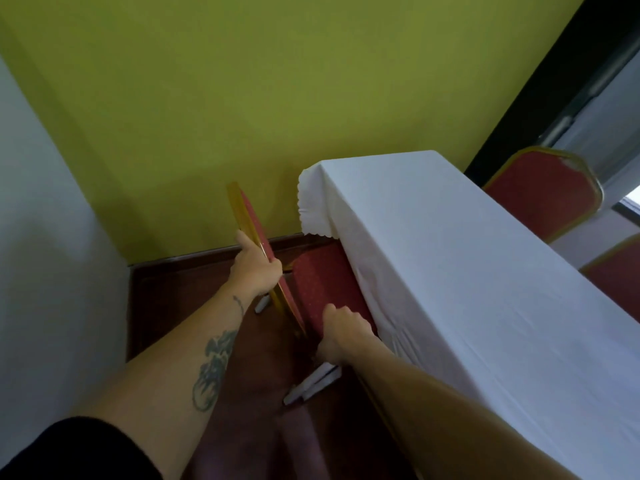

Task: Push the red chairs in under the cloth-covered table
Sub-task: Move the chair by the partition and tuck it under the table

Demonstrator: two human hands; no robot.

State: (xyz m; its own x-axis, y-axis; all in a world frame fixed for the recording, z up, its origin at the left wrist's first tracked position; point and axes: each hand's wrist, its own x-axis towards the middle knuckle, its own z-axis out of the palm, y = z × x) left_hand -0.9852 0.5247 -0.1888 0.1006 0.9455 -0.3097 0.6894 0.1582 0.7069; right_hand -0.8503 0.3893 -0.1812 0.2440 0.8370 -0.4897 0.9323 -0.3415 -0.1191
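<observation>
A red chair with a gold frame stands at the near side of the table covered by a white cloth (467,271). Its seat (322,285) reaches partly under the hanging cloth. My left hand (254,266) grips the edge of the chair's backrest (251,223). My right hand (341,336) holds the near edge of the seat. Two white-capped chair feet (311,382) show below my right wrist, and another foot (261,303) shows under my left hand.
Two more red chairs (543,195) (620,275) stand on the far side of the table at the right. A green wall (242,98) lies just beyond the chair, a white wall (41,237) to the left. The floor (214,289) is dark red-brown.
</observation>
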